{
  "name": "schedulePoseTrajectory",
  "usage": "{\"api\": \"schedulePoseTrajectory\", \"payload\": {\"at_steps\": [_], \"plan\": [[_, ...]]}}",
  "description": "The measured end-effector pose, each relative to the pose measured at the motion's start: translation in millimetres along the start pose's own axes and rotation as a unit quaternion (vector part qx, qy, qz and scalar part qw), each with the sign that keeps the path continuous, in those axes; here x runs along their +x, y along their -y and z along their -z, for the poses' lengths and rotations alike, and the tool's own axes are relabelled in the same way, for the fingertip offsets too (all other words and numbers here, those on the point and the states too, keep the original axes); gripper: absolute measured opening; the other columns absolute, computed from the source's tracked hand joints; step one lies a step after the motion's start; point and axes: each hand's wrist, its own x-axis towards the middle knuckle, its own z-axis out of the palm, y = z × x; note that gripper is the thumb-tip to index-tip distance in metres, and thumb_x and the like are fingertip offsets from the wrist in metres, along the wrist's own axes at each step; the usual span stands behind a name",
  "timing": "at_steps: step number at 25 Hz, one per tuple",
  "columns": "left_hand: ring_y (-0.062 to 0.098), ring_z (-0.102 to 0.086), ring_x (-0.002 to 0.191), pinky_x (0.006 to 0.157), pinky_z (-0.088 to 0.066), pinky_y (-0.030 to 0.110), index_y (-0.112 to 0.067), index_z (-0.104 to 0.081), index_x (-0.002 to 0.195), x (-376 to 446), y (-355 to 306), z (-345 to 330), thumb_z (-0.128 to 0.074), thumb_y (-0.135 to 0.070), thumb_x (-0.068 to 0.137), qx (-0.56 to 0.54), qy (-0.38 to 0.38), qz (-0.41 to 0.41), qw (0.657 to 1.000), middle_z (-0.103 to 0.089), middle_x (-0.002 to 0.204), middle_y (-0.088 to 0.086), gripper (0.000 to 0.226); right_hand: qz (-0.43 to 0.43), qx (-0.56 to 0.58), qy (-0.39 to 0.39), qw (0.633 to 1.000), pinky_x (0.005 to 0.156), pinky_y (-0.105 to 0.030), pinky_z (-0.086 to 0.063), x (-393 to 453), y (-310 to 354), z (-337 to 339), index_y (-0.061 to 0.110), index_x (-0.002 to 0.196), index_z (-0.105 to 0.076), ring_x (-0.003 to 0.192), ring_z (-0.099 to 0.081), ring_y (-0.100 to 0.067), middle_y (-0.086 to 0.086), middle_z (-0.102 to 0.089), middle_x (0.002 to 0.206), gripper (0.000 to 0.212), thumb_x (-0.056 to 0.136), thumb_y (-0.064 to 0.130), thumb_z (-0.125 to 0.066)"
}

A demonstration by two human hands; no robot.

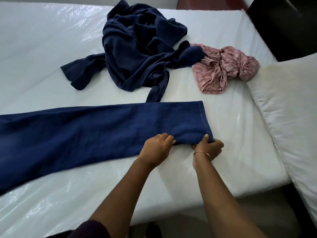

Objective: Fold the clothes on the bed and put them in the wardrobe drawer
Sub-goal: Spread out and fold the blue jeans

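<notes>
I look down on a bed (51, 48) whose white mattress is wrapped in shiny plastic. At the far middle lies a crumpled navy garment (137, 54), one sleeve trailing left and a strip hanging toward me, its tip just touching the far edge of the trousers (85, 133). Just right of that heap, touching its cuff, sits a bunched pink cloth (224, 69). A white pillow (288, 117) lies tilted at the right edge of the bed, apart from the clothes. A dark piece of furniture (283, 23) stands at the far right corner.

The trousers are blue and lie flat across the near half of the bed, long axis running left to right, the hem end pointing right and the wider part running out of view at the left. Nothing rests on top of them.

My hands meet at the near corner of the hem. The left hand (157, 148) has its fingers curled onto the near edge of the cloth. The right hand (209, 146) pinches the hem corner, thumb on top and fingers under.
</notes>
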Motion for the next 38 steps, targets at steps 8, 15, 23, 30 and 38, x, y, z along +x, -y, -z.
{"api": "schedulePoseTrajectory", "payload": {"at_steps": [8, 15, 23, 30, 38], "plan": [[0.033, -0.049, 0.126, 0.105, -0.033, 0.052, -0.006, -0.063, 0.119, -60.0, 64.0, 38.5, -0.010, -0.054, 0.098, 0.111, 0.074, 0.195, 0.972, -0.058, 0.131, 0.009, 0.075, -0.066, 0.046, 0.063, 0.995, 0.097, -0.039, -0.043, -33.6, -4.3, -21.8, 0.009, 0.142, -0.027, 0.120, -0.051, -0.034, -0.014, -0.046, 0.139, 0.070, 0.085, 0.014, -0.067], [0.014, 0.022, 0.141, 0.112, 0.017, 0.042, -0.024, 0.011, 0.145, -62.3, 68.2, 37.5, 0.021, -0.074, 0.070, 0.098, 0.220, 0.201, 0.950, 0.025, 0.147, -0.013, 0.091, 0.067, -0.150, 0.004, 0.986, 0.100, -0.045, -0.035, -46.7, -3.9, -13.4, 0.010, 0.150, 0.001, 0.128, -0.033, -0.034, -0.016, -0.020, 0.147, 0.099, 0.081, 0.014, -0.071], [0.027, -0.054, 0.110, 0.090, -0.037, 0.027, -0.004, -0.064, 0.111, -80.1, 100.7, 89.6, -0.038, -0.032, 0.097, -0.047, -0.098, 0.277, 0.955, -0.064, 0.113, 0.009, 0.041, 0.522, -0.253, 0.205, 0.788, 0.069, -0.049, -0.052, -121.7, -36.8, -45.3, 0.003, 0.117, -0.062, 0.102, -0.058, -0.039, -0.024, -0.053, 0.122, 0.058, 0.062, -0.010, -0.076], [0.048, -0.056, 0.110, 0.098, -0.040, 0.058, 0.009, -0.064, 0.106, -136.4, 224.1, 159.3, -0.046, -0.001, 0.089, 0.111, -0.195, 0.343, 0.912, -0.065, 0.107, 0.025, 0.027, 0.595, -0.301, 0.330, 0.668, 0.096, -0.056, -0.042, -199.7, -24.2, -116.7, 0.012, 0.130, -0.054, 0.133, -0.038, -0.037, -0.016, -0.046, 0.140, 0.041, 0.094, 0.023, -0.040], [0.037, -0.059, 0.097, 0.104, -0.029, 0.059, -0.003, -0.066, 0.099, -176.0, 344.4, 206.4, -0.038, -0.035, 0.087, 0.158, 0.041, 0.254, 0.953, -0.063, 0.098, 0.014, 0.044, 0.519, -0.439, 0.336, 0.651, 0.104, -0.069, 0.004, -292.8, -25.4, -207.6, 0.038, 0.147, -0.017, 0.144, 0.014, -0.028, 0.003, 0.003, 0.158, 0.067, 0.086, 0.062, -0.001]]}}
